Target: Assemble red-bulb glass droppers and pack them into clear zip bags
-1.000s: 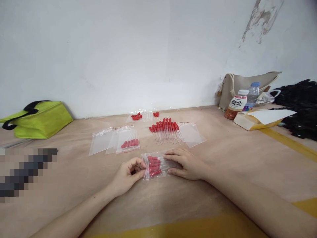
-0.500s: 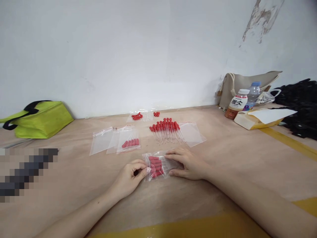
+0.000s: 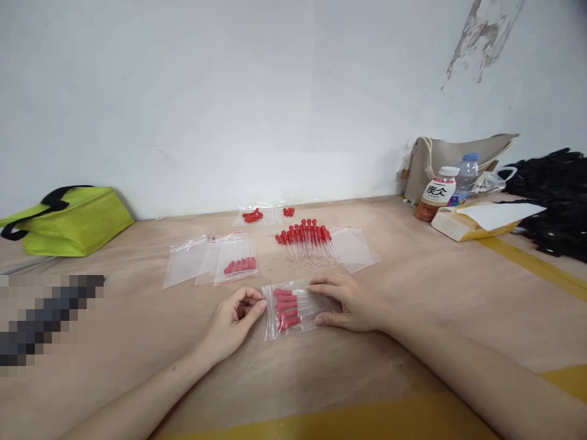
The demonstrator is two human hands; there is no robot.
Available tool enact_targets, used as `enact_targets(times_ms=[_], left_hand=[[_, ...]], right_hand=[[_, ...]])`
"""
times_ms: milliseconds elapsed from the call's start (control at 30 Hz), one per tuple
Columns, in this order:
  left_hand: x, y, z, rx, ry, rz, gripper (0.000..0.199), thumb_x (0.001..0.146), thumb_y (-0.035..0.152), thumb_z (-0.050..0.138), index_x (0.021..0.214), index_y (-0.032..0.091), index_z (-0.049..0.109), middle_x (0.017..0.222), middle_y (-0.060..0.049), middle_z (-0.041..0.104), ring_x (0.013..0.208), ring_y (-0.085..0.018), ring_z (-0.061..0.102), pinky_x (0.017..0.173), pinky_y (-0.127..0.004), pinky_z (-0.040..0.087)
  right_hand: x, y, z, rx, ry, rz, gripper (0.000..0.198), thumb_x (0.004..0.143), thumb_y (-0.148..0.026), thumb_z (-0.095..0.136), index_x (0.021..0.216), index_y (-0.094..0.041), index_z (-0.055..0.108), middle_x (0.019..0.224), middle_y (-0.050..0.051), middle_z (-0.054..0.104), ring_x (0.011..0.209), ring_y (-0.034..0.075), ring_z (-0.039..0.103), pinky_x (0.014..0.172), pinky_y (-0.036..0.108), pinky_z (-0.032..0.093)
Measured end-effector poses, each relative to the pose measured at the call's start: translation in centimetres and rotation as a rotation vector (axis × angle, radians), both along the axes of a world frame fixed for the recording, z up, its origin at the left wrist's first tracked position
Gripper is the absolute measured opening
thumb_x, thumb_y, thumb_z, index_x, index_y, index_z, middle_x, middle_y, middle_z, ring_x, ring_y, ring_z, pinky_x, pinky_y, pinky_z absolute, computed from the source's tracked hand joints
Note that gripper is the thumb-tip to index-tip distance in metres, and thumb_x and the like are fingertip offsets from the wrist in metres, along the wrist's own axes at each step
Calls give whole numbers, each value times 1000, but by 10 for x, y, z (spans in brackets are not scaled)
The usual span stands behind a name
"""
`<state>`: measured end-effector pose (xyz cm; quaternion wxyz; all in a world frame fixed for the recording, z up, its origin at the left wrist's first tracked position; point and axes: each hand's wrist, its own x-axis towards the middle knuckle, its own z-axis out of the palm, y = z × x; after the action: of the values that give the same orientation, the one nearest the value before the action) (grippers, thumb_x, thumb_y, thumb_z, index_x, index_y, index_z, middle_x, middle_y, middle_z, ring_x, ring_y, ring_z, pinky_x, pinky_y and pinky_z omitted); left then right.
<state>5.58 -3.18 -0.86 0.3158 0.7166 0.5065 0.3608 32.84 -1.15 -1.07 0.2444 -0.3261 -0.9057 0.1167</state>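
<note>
A clear, flat plastic zip bag [image 3: 271, 324] was seen lying on the brown covered tabletop [image 3: 435, 281], just below the centre of the frame. In it, slim clear droppers with red rubbery bulbs [image 3: 287, 307] were laid side by side, bulbs toward the zip strip at the left.

At the bag's left edge, the left hand [image 3: 238, 318] was placed with its fingers curled and the thumb tip brought near the forefinger; whether any film was pinched between them could not be told. The right hand [image 3: 352, 304] was rested over the bag's right end, its thumb spread apart from the fingers and nothing seen gripped.

The packet was judged to be very light, its film limp, slippery and easily creased; the bulbs were taken to be soft, the thin stems stiffer and possibly brittle. A hold was thought best taken at the zip strip or across the bulbs, without the stems being bent.

Above centre, a fanned pile of loose red-bulbed droppers [image 3: 308, 235] was set between flat translucent bags, at left [image 3: 186, 260] and right [image 3: 360, 250].
</note>
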Motion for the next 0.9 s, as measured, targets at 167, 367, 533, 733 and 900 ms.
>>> enact_targets(times_ms=[167, 367, 533, 733, 900], left_hand=[[3, 0, 3, -59, 2, 65, 28, 84, 41, 43, 95, 18, 54, 89, -3, 58, 75, -15, 56, 71, -28, 45], [12, 9, 14, -22, 170, -64, 54, 66, 44, 65, 112, 22, 48, 115, -8, 51, 102, -23, 50, 84, -35, 41], [29, 34, 40, -285, 426, -239, 77, 40, 48, 77, 107, 18, 52, 96, -5, 60, 87, -24, 56, 69, -29, 43], [31, 55, 54, -602, 436, -532, 33, 56, 43, 72, 71, 16, 61, 68, 2, 62, 67, -16, 58, 57, -21, 40], [0, 51, 49, -737, 91, -506, 32, 59, 34, 74, 80, 15, 59, 75, 1, 64, 69, -14, 59, 61, -22, 45]], right_hand=[[-1, 2, 0, -9, -19, 23, 56, 75, -51, 55, 122, -21, 49, 120, 10, 52, 108, 23, 47, 91, 39, 38], [-3, 4, -1, -31, -17, 108, 58, 75, -51, 55, 124, -22, 47, 123, 9, 50, 110, 23, 46, 92, 38, 37], [-4, 2, 0, -16, 23, 65, 58, 72, -51, 59, 121, -22, 50, 120, 10, 52, 108, 23, 48, 91, 38, 39], [24, 32, 0, 42, 248, -383, 27, 78, -36, 54, 96, -17, 63, 95, 9, 62, 89, 19, 57, 81, 33, 45], [72, 68, -8, -51, 213, -859, 27, 73, -31, 56, 93, -14, 64, 93, 9, 63, 83, 20, 59, 74, 31, 46]])
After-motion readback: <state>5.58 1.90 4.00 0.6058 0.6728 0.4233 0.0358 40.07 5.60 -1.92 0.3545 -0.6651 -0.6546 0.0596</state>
